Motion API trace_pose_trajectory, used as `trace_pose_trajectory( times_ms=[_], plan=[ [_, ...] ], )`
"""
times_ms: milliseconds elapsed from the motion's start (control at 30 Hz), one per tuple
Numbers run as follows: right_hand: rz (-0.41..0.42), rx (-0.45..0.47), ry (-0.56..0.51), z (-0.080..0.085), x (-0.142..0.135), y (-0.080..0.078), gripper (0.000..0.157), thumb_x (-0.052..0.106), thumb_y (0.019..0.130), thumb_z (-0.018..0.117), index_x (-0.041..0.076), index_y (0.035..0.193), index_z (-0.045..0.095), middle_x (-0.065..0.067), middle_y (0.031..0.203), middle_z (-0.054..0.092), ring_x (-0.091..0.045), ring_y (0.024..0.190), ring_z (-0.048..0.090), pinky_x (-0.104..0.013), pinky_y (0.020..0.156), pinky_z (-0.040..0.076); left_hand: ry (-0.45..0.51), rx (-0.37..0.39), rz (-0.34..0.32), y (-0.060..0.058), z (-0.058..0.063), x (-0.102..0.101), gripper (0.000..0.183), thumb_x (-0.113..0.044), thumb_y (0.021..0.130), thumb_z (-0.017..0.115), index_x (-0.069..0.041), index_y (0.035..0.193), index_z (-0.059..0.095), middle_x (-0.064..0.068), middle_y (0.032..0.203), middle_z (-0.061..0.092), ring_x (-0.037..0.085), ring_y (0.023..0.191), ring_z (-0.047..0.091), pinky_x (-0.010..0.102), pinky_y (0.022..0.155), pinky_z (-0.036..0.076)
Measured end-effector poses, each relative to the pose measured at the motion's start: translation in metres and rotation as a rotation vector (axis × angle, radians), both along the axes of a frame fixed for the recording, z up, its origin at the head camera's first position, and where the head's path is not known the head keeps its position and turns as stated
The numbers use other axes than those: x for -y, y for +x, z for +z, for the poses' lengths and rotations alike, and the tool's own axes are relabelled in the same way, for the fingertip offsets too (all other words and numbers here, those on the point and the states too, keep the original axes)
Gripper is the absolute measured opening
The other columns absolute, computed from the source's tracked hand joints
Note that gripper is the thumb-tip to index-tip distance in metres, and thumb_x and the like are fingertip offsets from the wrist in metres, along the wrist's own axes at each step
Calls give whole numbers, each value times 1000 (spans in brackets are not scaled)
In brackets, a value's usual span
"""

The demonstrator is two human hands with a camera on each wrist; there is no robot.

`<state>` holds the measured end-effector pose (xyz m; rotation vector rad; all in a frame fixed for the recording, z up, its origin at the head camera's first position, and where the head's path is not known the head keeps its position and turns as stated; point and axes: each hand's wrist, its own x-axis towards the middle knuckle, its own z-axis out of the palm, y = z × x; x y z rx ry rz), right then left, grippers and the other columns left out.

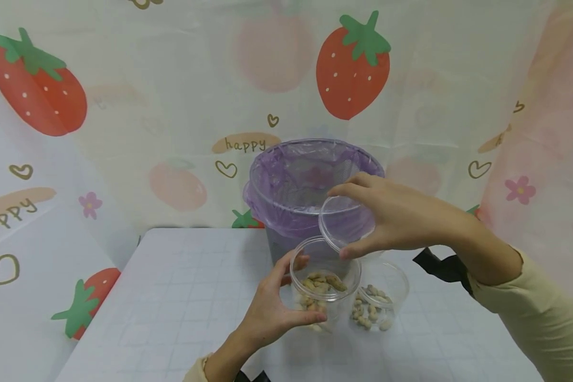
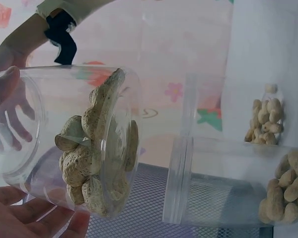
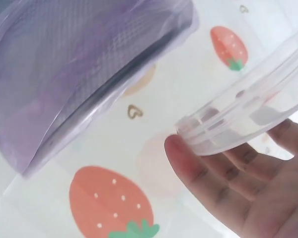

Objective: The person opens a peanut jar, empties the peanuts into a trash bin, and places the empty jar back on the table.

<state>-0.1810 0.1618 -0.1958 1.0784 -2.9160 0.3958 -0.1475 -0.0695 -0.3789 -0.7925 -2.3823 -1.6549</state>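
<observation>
My left hand (image 1: pixel 272 310) grips a clear plastic jar (image 1: pixel 331 294) around its side, raised over the table with its mouth uncovered. Unshelled peanuts (image 2: pixel 87 158) lie at the bottom of that jar. Above and just right of its mouth, my right hand (image 1: pixel 387 209) holds a clear round lid (image 3: pixel 258 106) by the edge, between thumb and fingers. The lid is tilted and overlaps the jar's rim in the head view. Beside the held jar, another clear jar (image 1: pixel 396 284) with peanuts stands on the table. The left wrist view shows more peanuts (image 2: pixel 265 119) behind this standing jar.
A mesh bin (image 2: pixel 149 198) lined with a purple plastic bag (image 1: pixel 277 196) stands close behind the hands. The white table (image 1: pixel 196 297) has a faint grid pattern. A strawberry-printed curtain (image 1: pixel 186 95) hangs behind and at both sides. Black bands (image 1: pixel 441 265) circle the wrists.
</observation>
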Motion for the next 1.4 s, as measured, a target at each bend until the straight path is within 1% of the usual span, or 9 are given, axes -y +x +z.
trace_pose_trajectory(
  times_ms=[167, 267, 400, 533, 633, 800, 1000, 1167, 1400],
  plan=[
    [-79, -11, -32, 5, -11, -5, 81, 55, 73, 80, 23, 140, 49, -7, 134, 50, -26, 112, 58, -48, 88, 53, -2, -9, 4, 0, 2, 2, 104, -25, 67, 90, -32, 151, 29, 3, 140, 55, 21, 129, 50, 44, 98, 47],
    [-130, -19, -29, 7, -19, -9, 82, 55, 72, 81, 25, 141, 48, -7, 136, 50, -28, 118, 55, -51, 91, 51, 0, -8, 3, -1, 2, 2, 105, -24, 67, 90, -31, 151, 28, 2, 140, 55, 21, 129, 50, 44, 99, 47],
    [-183, 1, -20, 11, -33, -14, 85, 58, 72, 79, 26, 143, 46, -8, 140, 46, -31, 121, 54, -55, 93, 49, 7, 5, 10, -2, 1, 1, 104, -24, 67, 90, -33, 151, 29, 0, 140, 55, 19, 130, 49, 42, 100, 46],
    [-233, 6, -9, 15, -48, -21, 87, 57, 72, 79, 24, 144, 44, -10, 143, 43, -34, 121, 55, -57, 92, 48, 0, -13, 9, -3, 3, 0, 105, -24, 67, 90, -31, 152, 28, 2, 140, 55, 20, 129, 51, 41, 99, 47],
    [-259, 14, -1, 16, -61, -28, 89, 55, 74, 79, 22, 146, 41, -13, 143, 42, -36, 123, 52, -60, 92, 47, 0, -29, 5, -3, 3, 1, 106, -23, 67, 90, -29, 152, 28, 4, 139, 56, 22, 128, 52, 42, 98, 48],
    [-309, 56, -25, 15, -84, -39, 88, 50, 78, 78, 18, 148, 37, -18, 143, 39, -37, 128, 45, -60, 89, 47, 1, -20, 1, -3, 2, 0, 105, -24, 67, 90, -30, 152, 28, 5, 140, 56, 22, 128, 52, 41, 99, 47],
    [-375, 105, -40, 10, -106, -54, 88, 48, 81, 76, 13, 150, 34, -22, 144, 35, -40, 126, 42, -61, 88, 45, 9, 19, 13, -2, 3, 0, 105, -23, 66, 91, -36, 150, 29, 2, 140, 56, 18, 131, 50, 40, 100, 47],
    [-425, 129, -41, 1, -120, -66, 89, 51, 81, 74, 10, 150, 33, -25, 140, 37, -43, 123, 42, -61, 88, 43, 11, -4, 7, -2, 3, 1, 105, -22, 66, 91, -33, 151, 29, 5, 140, 56, 20, 130, 51, 40, 99, 48],
    [-448, 117, -41, -19, -142, -83, 88, 51, 83, 72, 6, 148, 33, -30, 141, 36, -47, 125, 41, -65, 90, 42, 8, -32, -7, -2, 4, 1, 105, -21, 67, 90, -29, 152, 29, 7, 140, 56, 23, 129, 52, 40, 98, 48]
  ],
)
